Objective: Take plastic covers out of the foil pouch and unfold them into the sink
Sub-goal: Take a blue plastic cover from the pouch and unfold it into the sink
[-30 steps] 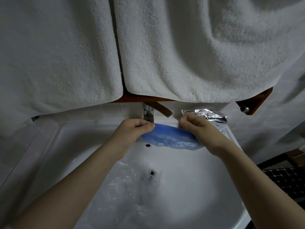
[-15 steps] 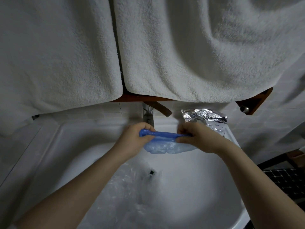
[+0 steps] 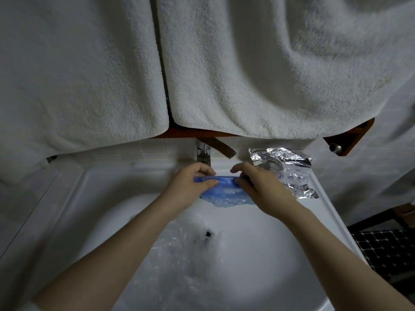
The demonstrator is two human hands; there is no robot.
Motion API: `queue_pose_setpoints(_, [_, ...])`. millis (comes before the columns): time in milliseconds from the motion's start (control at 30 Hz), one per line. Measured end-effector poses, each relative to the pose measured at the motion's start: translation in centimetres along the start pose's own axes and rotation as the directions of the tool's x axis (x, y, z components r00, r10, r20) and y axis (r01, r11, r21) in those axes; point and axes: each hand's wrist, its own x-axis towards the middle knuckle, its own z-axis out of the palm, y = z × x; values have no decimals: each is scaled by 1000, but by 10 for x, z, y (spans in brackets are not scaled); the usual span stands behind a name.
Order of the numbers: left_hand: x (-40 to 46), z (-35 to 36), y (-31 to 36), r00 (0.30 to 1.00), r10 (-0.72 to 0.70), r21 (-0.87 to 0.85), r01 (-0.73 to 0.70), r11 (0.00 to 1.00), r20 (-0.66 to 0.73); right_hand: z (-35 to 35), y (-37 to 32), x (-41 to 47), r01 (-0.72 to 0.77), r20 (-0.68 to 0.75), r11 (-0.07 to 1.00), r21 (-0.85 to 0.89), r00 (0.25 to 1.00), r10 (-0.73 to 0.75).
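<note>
The room is dim and greyish. The foil pouch [image 3: 283, 170] catches bright glare; the sink [image 3: 258, 254] basin gleams softly. Wide-angle bending curves the edges, and corners darken.

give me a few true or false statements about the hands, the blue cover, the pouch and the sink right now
1. Both hands pinch the blue cover. True: the left hand and the right hand each hold an end.
2. The foil pouch lies in the basin. False: it rests on the sink rim, right of the tap.
3. A clear plastic cover already lies in the basin. True.
4. The blue cover rests flat on the drain. False: it is held up above the basin.
5. Water runs from the tap. False: no stream shows.
</note>
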Motion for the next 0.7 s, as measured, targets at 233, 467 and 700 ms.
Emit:
queue_pose_setpoints(233, [-5,-8,-1,982,-38,-196,75,978,186,-5,4,-2,-119,76,942,314,992,100])
queue_pose_setpoints(467, [-2,0,2,972,-200,-261,227,938,124,-10,-4,1,-39,163,995,87,986,25])
queue_pose_setpoints(700, [-6,-2,-4,979,-154,-177,177,968,133,-14,-4,1,107,239,979,-173,969,-63])
